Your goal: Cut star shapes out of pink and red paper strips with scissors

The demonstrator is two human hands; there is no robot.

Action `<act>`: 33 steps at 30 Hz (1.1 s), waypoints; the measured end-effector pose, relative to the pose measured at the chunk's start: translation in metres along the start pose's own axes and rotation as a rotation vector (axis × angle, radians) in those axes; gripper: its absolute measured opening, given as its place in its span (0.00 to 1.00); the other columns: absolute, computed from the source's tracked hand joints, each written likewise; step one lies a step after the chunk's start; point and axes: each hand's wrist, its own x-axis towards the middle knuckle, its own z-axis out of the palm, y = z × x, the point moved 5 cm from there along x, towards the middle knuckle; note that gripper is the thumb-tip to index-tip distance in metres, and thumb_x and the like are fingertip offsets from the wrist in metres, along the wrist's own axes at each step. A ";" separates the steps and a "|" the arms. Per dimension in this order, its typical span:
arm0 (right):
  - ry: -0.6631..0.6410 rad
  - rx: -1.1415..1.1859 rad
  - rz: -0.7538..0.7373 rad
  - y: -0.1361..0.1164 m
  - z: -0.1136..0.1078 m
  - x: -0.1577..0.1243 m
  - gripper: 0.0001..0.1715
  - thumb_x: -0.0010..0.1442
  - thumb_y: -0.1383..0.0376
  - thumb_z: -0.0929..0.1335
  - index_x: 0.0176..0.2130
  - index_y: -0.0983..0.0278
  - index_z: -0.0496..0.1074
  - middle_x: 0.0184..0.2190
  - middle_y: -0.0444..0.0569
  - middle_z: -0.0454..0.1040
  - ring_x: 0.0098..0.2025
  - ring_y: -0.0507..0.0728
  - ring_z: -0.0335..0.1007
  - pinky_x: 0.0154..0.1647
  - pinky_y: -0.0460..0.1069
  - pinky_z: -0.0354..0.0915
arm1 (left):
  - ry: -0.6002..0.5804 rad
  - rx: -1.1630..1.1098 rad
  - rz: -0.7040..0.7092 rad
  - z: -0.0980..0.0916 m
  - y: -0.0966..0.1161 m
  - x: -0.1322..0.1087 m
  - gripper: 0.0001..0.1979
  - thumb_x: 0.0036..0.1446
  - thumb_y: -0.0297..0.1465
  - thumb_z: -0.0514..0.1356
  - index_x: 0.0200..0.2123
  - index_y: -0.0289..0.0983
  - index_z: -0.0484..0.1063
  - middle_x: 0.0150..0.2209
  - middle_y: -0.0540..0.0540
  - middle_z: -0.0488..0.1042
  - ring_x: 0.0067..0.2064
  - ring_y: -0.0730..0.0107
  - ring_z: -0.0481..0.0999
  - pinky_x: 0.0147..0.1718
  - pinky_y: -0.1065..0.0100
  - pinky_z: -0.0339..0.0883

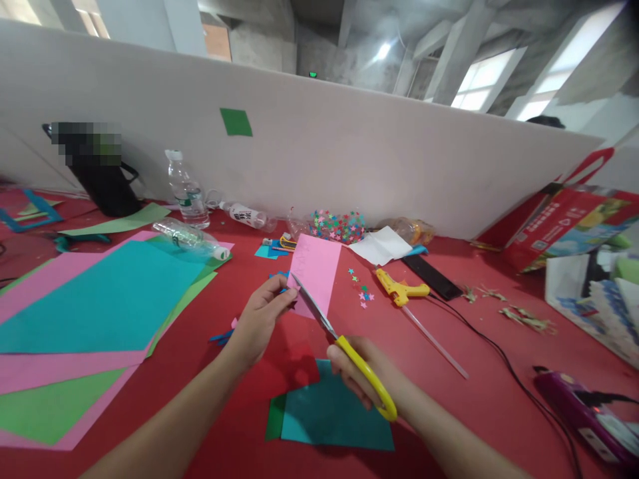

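My left hand (259,318) pinches the lower left edge of a pink sheet of paper (315,271) and holds it up above the red table (479,359). My right hand (362,376) is closed around the yellow handles of a pair of scissors (344,346). The blades point up and to the left and lie against the paper's lower left edge, close to my left fingers. A teal sheet (334,416) over a green one lies on the table under my right wrist.
Large teal, pink and green sheets (94,306) are stacked at the left. Plastic bottles (187,193) and a bag of coloured stars (335,226) sit by the white partition. A yellow glue gun (399,289) with its cable, a purple tool (579,406) and red boxes (559,223) are at the right.
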 end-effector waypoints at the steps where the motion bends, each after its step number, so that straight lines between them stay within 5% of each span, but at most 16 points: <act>1: -0.007 -0.007 0.004 0.000 0.000 0.000 0.27 0.57 0.42 0.62 0.26 0.62 0.61 0.08 0.33 0.54 0.08 0.46 0.50 0.09 0.41 0.49 | 0.001 -0.003 -0.004 0.000 0.000 0.000 0.05 0.49 0.33 0.64 0.26 0.39 0.71 0.27 0.53 0.69 0.30 0.74 0.66 0.33 0.72 0.63; 17: -0.142 0.160 -0.064 0.003 0.003 -0.001 0.30 0.60 0.40 0.59 0.28 0.63 0.63 0.08 0.33 0.55 0.08 0.45 0.49 0.09 0.40 0.50 | 0.016 -0.067 0.002 -0.004 0.001 -0.001 0.06 0.51 0.28 0.62 0.24 0.37 0.71 0.25 0.53 0.67 0.29 0.76 0.64 0.31 0.76 0.61; 28: -0.066 0.040 0.109 -0.006 0.004 -0.002 0.22 0.65 0.51 0.61 0.26 0.63 0.63 0.08 0.33 0.55 0.08 0.45 0.49 0.08 0.39 0.51 | 0.082 -0.124 -0.082 -0.005 -0.004 -0.001 0.06 0.47 0.27 0.63 0.22 0.36 0.68 0.25 0.53 0.65 0.30 0.75 0.66 0.30 0.75 0.64; 33: -0.056 0.055 0.086 -0.010 0.001 -0.003 0.22 0.64 0.51 0.61 0.25 0.62 0.62 0.07 0.33 0.53 0.08 0.46 0.48 0.08 0.40 0.49 | -0.014 -0.032 -0.055 -0.002 -0.005 -0.003 0.04 0.49 0.27 0.62 0.24 0.36 0.71 0.25 0.52 0.68 0.30 0.75 0.68 0.33 0.74 0.66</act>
